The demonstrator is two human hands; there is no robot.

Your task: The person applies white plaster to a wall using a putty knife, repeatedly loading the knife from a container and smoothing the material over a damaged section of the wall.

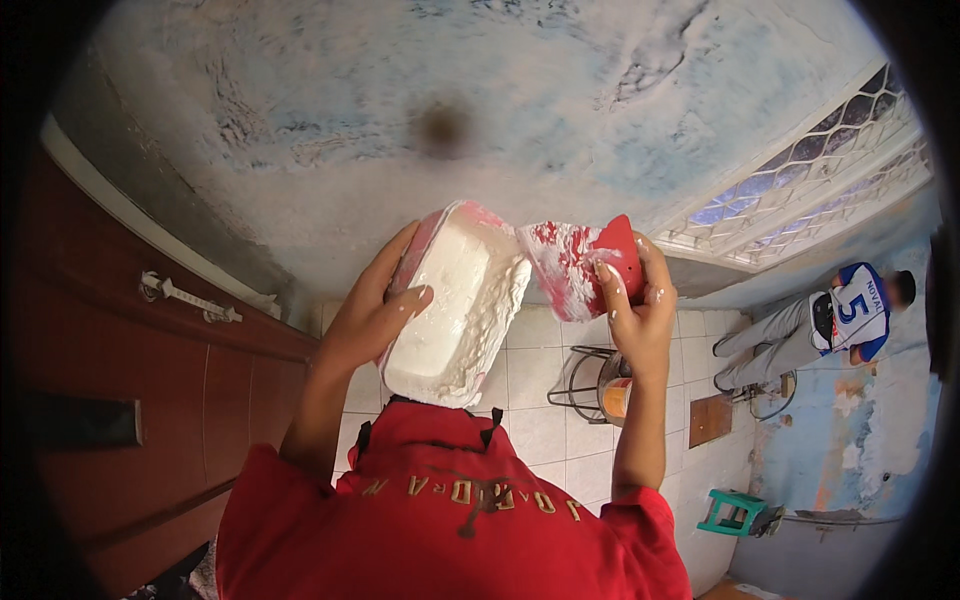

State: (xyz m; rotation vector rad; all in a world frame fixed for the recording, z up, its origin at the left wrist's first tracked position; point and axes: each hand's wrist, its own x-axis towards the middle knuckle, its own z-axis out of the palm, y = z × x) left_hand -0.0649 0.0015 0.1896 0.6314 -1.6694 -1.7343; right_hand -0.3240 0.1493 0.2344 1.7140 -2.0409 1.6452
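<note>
My left hand grips the left side of an oblong pinkish tub, its thumb over the rim. Thick white paste coats the inside of the tub and lies heaped along its right side. In my right hand is a red plastic putty spreader, held between thumb and fingers. White paste smears the spreader's blade, whose left edge meets or nearly meets the tub's upper right corner. Spots of paste stick to my right fingertips and left thumb.
Ahead is a patchy blue and white wall, with a grilled window at right. A dark red door stands left. On the tiled floor are a round-framed stool and a green stool. Another person stands far right.
</note>
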